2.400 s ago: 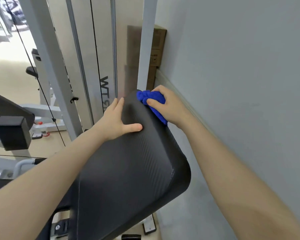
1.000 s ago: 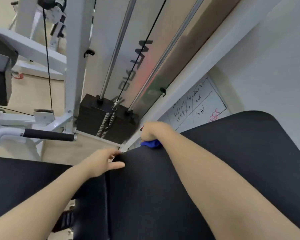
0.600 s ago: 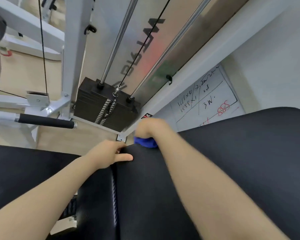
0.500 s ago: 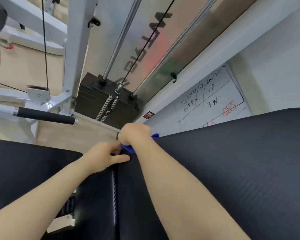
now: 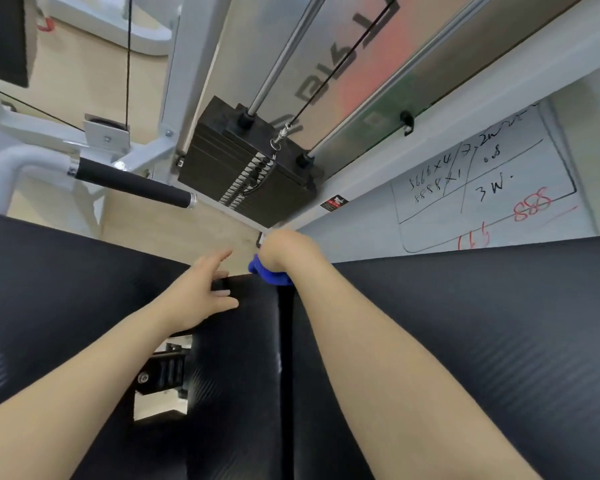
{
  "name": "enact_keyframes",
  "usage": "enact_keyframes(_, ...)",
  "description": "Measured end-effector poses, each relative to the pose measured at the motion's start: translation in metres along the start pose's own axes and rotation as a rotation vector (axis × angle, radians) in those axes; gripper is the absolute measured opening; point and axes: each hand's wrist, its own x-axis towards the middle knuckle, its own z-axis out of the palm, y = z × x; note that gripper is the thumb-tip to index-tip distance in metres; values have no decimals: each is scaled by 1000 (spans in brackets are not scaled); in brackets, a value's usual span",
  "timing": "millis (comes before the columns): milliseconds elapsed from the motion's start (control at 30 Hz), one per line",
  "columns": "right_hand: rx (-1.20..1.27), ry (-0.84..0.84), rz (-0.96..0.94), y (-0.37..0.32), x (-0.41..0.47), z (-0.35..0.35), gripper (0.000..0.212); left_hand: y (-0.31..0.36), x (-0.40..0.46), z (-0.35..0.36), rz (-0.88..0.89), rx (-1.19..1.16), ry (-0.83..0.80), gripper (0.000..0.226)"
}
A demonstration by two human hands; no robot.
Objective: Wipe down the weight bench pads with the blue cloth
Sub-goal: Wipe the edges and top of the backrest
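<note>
The black textured bench pads fill the lower half of the head view: a large pad (image 5: 482, 341) on the right and a narrower pad (image 5: 236, 358) left of a dark gap. My right hand (image 5: 284, 251) is curled over the far edge at the top of that gap, shut on the bunched blue cloth (image 5: 267, 273), which shows only below the fist. My left hand (image 5: 201, 292) lies flat on the narrower pad's far corner, fingers spread, reaching past the edge.
Beyond the pads stands a white cable machine with a black weight stack (image 5: 250, 168), steel guide rods and a cable. A black-gripped handle (image 5: 132, 183) juts out at the left. A whiteboard (image 5: 482, 188) with writing leans against the wall at the right. Another black pad (image 5: 49, 271) lies at the left.
My view has tipped down over the bench's far edge. My right hand with the cloth has slid along that edge to the gap between the pads. My left fingers have spread further forward.
</note>
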Motion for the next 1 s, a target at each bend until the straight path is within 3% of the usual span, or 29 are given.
enact_keyframes(100, 1, 88, -28, -38, 31, 27, 28, -13, 2, -1, 4, 153, 112, 106)
enact_keyframes(233, 69, -72, -100, -61, 53, 36, 11, -17, 1, -1, -52, 337, 248, 124)
enact_keyframes(367, -96, -211, -254, -58, 50, 21, 32, -14, -6, 2, 3, 325, 281, 118)
enact_keyframes(533, -267, -136, -262, -35, 16, 3, 38, -3, -15, 6, -18, 382, 249, 92)
enact_keyframes(733, -276, 117, -40, 13, -50, -20, 40, 45, -17, 22, 239, 376, 173, 51)
enact_keyframes(867, -468, 325, 189, 77, -89, -56, 39, 91, -21, 44, 416, 310, 196, 37)
enact_keyframes(1000, -188, 404, 443, 167, -132, -84, 39, 133, -28, 71, 490, 269, 100, 39)
